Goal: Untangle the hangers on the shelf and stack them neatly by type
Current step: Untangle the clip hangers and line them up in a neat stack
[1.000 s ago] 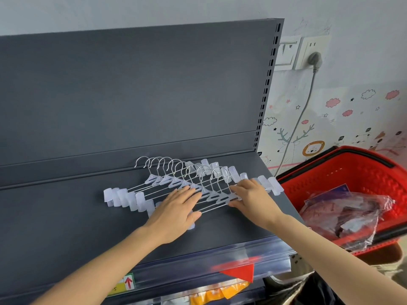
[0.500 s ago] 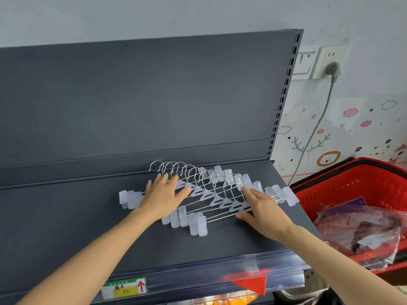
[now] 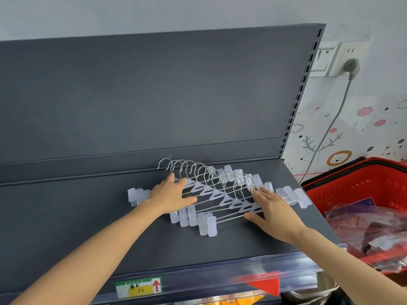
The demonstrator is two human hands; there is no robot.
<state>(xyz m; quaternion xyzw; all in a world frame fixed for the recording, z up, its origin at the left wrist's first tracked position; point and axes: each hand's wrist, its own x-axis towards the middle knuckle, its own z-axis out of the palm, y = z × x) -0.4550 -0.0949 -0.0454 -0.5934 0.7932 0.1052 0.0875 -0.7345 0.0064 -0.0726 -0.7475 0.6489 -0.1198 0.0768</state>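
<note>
Head view: clip hangers (image 3: pixel 222 194) are seen fanned out in an overlapping row on the dark grey shelf (image 3: pixel 88 216), near its back edge and towards its right end. Wire hooks (image 3: pixel 187 167) are all turned the same way, pointing at the shelf's back panel (image 3: pixel 154 95); translucent clips (image 3: pixel 204 223) are spread along the front left and the far right of the row. Left hand (image 3: pixel 170 194) is laid flat, fingers extended, over the left part of the row, pressing on the wires rather than gripping them; nothing is enclosed by it. Right hand (image 3: pixel 272 209) is likewise laid open and flat on the right part of the row, thumb (image 3: pixel 253 216) touching the frontmost wire, fingertips reaching the clips behind; nothing is grasped. Both forearms enter from the bottom of the frame. A price label (image 3: pixel 138 287) with a red arrow is fixed to the clear strip along the shelf's front edge. A red basket (image 3: pixel 356 188) holding plastic bags (image 3: pixel 370 230) is noted to the right of the shelf. A grey plug (image 3: pixel 351 66) is seated in a wall socket, its cable running down the patterned wall.
</note>
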